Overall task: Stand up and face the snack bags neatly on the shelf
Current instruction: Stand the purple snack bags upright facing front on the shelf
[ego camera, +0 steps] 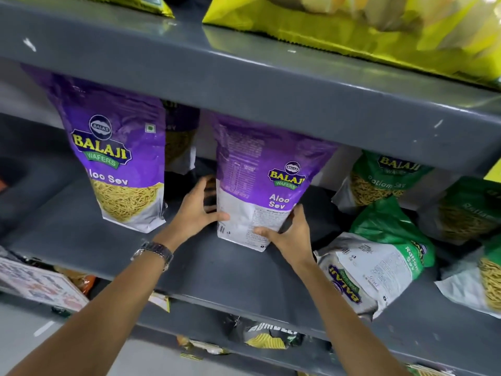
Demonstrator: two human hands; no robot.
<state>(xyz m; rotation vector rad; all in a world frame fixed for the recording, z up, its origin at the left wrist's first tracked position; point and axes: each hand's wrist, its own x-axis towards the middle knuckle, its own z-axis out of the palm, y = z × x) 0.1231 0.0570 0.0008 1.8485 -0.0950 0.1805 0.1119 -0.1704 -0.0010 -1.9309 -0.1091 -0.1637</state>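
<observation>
On the grey shelf [206,270], one purple bag [119,158] already stands facing out; a second purple bag [260,183] stands upright but shows its back. Green bags [379,264] to the right lie toppled. Left hand [198,210] and right hand [287,234] clasp the second bag's lower edges, fingers curled round it, both arms outstretched.
</observation>
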